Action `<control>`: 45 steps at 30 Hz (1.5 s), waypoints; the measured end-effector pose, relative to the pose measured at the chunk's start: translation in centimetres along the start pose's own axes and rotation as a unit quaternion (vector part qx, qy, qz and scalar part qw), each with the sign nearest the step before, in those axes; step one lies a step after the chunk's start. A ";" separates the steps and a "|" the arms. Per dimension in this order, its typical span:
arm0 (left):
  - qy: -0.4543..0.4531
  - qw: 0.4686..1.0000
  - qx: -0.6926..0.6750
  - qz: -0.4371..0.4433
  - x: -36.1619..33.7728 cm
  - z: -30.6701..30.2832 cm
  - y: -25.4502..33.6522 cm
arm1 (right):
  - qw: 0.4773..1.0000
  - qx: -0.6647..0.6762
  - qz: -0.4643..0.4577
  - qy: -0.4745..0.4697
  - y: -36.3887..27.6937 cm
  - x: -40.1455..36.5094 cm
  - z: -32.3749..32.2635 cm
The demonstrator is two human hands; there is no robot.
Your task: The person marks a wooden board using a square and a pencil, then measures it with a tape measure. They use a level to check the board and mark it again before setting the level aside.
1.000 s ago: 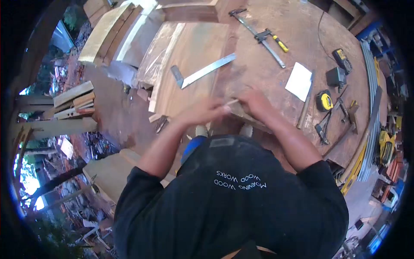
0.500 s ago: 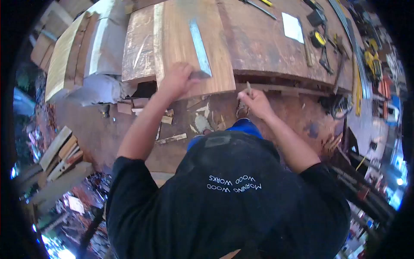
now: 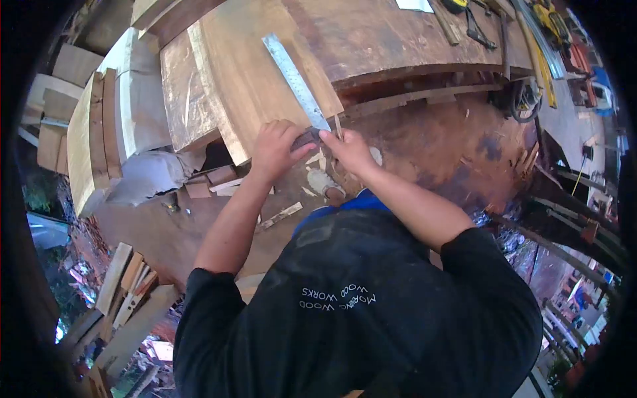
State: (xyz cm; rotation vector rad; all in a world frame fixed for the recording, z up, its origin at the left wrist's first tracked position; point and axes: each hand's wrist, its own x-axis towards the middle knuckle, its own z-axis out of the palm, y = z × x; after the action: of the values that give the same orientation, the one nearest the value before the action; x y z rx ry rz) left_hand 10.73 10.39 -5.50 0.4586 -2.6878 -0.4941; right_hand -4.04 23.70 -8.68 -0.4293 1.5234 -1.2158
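Observation:
A steel try square (image 3: 292,78) lies with its long blade across a pale wooden board (image 3: 249,73) on the workbench. My left hand (image 3: 275,150) grips the square's dark stock at the board's near edge. My right hand (image 3: 348,151) is closed on a pencil (image 3: 338,126), its tip against the board's edge just right of the blade. Both hands nearly touch at the stock.
The reddish workbench top (image 3: 378,33) stretches behind, with a tape measure and hand tools at its far edge. Stacked planks (image 3: 89,139) stand to the left. Wood offcuts (image 3: 279,215) litter the floor below the hands. More timber pieces (image 3: 126,285) lie lower left.
My right hand has risen from below the bench edge and brought the pencil to the board beside the square. My left hand keeps hold of the stock; the view has shifted.

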 end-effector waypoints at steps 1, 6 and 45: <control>-0.005 1.000 0.000 0.005 0.1 0.1 0.0 | 0.999 -0.042 -0.002 0.015 -0.1 0.1 0.1; -0.010 1.000 0.004 0.023 1.0 0.3 -0.4 | 0.999 0.041 0.000 0.032 0.1 0.3 1.1; -0.129 0.988 0.011 0.086 0.8 -1.4 -3.2 | 0.988 0.123 -0.087 0.034 1.2 2.1 1.2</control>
State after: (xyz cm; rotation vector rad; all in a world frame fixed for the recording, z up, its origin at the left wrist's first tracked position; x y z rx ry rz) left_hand 11.36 6.90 -5.26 0.1737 -2.9485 -0.5053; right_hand -3.30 22.05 -10.66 -0.3657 1.3912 -1.5492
